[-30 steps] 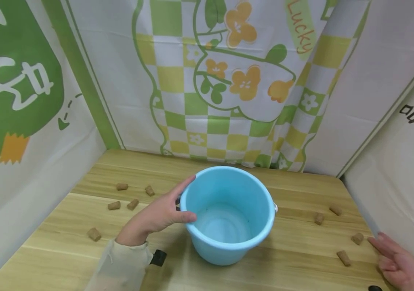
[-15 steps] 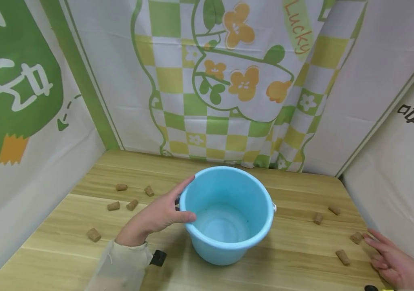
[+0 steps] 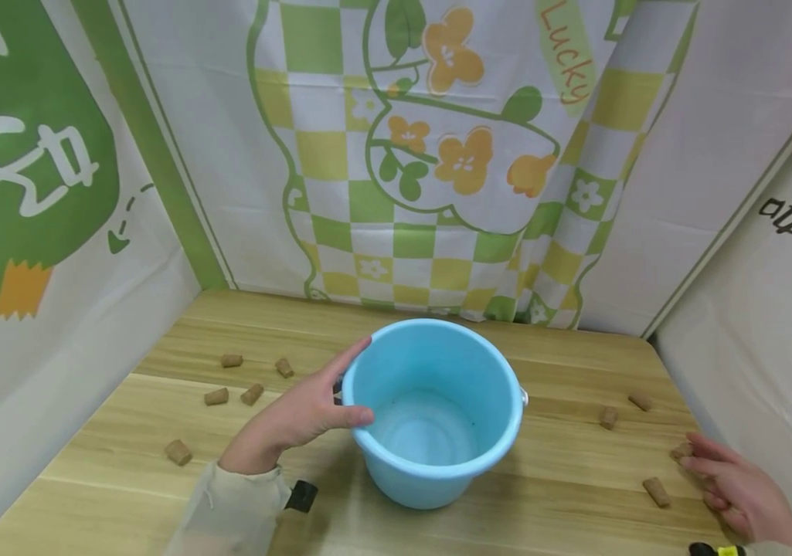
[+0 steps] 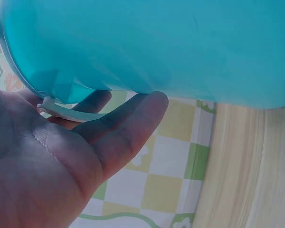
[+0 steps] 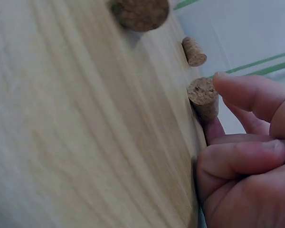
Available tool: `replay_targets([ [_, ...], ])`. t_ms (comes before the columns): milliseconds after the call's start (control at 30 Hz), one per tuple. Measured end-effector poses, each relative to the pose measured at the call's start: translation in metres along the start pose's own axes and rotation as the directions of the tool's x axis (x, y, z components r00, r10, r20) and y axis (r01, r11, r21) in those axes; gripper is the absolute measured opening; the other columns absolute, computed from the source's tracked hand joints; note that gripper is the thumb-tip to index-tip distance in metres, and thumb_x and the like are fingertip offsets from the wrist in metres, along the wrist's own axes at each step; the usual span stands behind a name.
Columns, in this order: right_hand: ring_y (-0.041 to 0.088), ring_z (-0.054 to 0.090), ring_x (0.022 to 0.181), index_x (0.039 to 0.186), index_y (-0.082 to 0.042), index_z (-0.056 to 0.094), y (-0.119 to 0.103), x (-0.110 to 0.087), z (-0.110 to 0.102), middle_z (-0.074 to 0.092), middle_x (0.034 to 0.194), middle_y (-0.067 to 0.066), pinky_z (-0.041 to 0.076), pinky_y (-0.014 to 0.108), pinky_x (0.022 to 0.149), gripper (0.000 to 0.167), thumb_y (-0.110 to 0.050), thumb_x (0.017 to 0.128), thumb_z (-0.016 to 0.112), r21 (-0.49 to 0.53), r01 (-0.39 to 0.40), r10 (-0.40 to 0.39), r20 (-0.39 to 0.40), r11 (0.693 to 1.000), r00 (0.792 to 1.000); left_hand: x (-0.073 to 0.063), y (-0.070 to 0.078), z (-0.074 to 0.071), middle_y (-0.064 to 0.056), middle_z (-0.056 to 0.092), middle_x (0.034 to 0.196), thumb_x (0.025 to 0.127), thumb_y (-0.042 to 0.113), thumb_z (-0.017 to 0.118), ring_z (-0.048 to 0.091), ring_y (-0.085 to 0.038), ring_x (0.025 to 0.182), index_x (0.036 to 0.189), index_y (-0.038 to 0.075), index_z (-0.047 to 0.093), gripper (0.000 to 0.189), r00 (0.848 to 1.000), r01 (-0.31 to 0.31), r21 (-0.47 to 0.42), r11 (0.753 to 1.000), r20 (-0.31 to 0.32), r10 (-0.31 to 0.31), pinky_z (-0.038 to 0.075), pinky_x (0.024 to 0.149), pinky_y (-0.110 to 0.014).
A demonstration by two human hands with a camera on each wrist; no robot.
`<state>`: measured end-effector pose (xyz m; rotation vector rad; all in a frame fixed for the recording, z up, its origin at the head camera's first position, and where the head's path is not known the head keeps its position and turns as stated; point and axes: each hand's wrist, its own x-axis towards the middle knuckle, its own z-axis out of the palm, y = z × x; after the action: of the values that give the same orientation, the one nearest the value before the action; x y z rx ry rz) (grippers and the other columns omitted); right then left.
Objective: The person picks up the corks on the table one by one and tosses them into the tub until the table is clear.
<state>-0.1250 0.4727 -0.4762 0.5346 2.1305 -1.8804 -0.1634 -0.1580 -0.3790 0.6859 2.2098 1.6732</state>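
A light blue bucket (image 3: 430,486) with a pale handle stands on the wooden table. My left hand (image 3: 298,413) grips its left rim, thumb over the inside edge and fingers along the outer wall. In the left wrist view, the fingers of the left hand (image 4: 85,147) lie against the bucket wall (image 4: 180,52) beside the handle. At the far right, my right hand (image 3: 739,483) pinches a cork (image 3: 681,451) between thumb and fingertips, low at the table. The right wrist view has the thumb tip at the edge of this cork (image 5: 203,97), with the other fingers curled below.
Several corks lie left of the bucket, one of them a nearer cork (image 3: 178,452). Others on the right include a cork (image 3: 656,492) close to my right hand. A printed curtain (image 3: 409,255) backs the table (image 3: 555,494), with cloth walls at both sides.
My right hand has moved left and slightly up to the cork, and its thumb and fingertips have closed about it. The left hand keeps its grip on the bucket.
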Motion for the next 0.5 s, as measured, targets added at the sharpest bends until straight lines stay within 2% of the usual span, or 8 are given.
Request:
replay_targets([
  [133, 0.006, 0.042, 0.051, 0.159, -0.004, 0.009, -0.0039, 0.0008, 0.0031, 0.057, 0.099, -0.023, 0.041, 0.025, 0.043, 0.09, -0.025, 0.096, 0.07, -0.173, -0.008, 0.0, -0.05, 0.985, 0.999, 0.0002, 0.0002, 0.0003, -0.018, 0.038, 0.149, 0.081, 0.042, 0.083, 0.048, -0.038, 0.126, 0.161, 0.031, 0.015, 0.105, 1.0, -0.005, 0.007, 1.0, -0.002, 0.005, 0.046, 0.095, -0.044],
  [233, 0.006, 0.042, 0.049, 0.159, -0.003, 0.014, -0.0064, 0.002, 0.0057, 0.06, 0.097, -0.012, 0.041, 0.027, 0.042, 0.087, -0.027, 0.096, 0.069, -0.247, -0.03, 0.01, -0.081, 0.968, 0.997, 0.0001, 0.0, 0.0005, -0.018, 0.038, 0.149, 0.081, 0.042, 0.083, 0.048, -0.038, 0.126, 0.161, 0.031, 0.016, 0.105, 1.0, -0.004, 0.014, 1.0, -0.006, 0.004, 0.046, 0.095, -0.044],
  [367, 0.006, 0.042, 0.047, 0.157, 0.0, 0.018, -0.0074, 0.0019, 0.009, 0.061, 0.09, -0.005, 0.042, 0.027, 0.041, 0.082, -0.025, 0.096, 0.067, -0.278, -0.027, -0.001, -0.099, 0.96, 0.995, 0.0004, -0.0006, 0.0008, -0.018, 0.037, 0.15, 0.081, 0.041, 0.083, 0.048, -0.038, 0.126, 0.161, 0.031, 0.016, 0.105, 1.0, -0.002, 0.011, 1.0, -0.008, 0.002, 0.046, 0.095, -0.044],
  [500, 0.006, 0.04, 0.046, 0.157, -0.001, 0.019, -0.005, 0.0008, 0.0088, 0.053, 0.075, -0.005, 0.041, 0.027, 0.04, 0.084, -0.035, 0.097, 0.067, -0.264, -0.031, 0.002, -0.109, 0.964, 0.994, 0.0002, -0.0007, 0.0012, -0.018, 0.036, 0.151, 0.081, 0.041, 0.083, 0.047, -0.039, 0.127, 0.161, 0.032, 0.016, 0.104, 1.0, -0.001, 0.015, 1.0, -0.01, 0.001, 0.045, 0.096, -0.045],
])
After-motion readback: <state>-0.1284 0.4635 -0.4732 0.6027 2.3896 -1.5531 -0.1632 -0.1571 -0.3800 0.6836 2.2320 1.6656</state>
